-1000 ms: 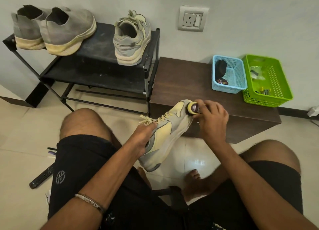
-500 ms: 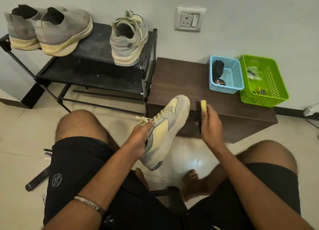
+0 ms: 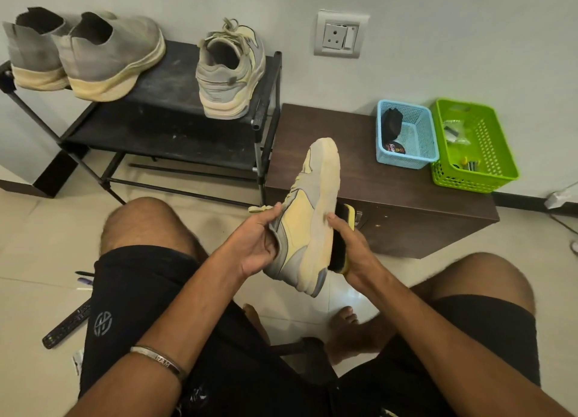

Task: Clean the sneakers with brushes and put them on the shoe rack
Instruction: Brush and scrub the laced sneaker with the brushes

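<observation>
A pale yellow and grey sneaker [image 3: 308, 216] is held in the air between my knees, toe pointing away. My left hand [image 3: 255, 241] grips it at the collar and heel, near the laces. My right hand [image 3: 352, 247] holds a black brush with a yellow back [image 3: 342, 238] against the sneaker's right side, by the sole. Its matching sneaker [image 3: 230, 72] stands on the top shelf of the black shoe rack [image 3: 162, 103], heel toward me.
Two grey slip-on sneakers [image 3: 87, 53] stand at the rack's left end. A brown cabinet [image 3: 375, 197] right of the rack carries a blue basket [image 3: 406, 135] and a green basket [image 3: 472, 147]. A remote [image 3: 67, 326] and pens lie on the tiled floor at left.
My right hand moved the brush from the sneaker's toe, off to the right, then down against its right side. My left hand turned the sneaker more upright.
</observation>
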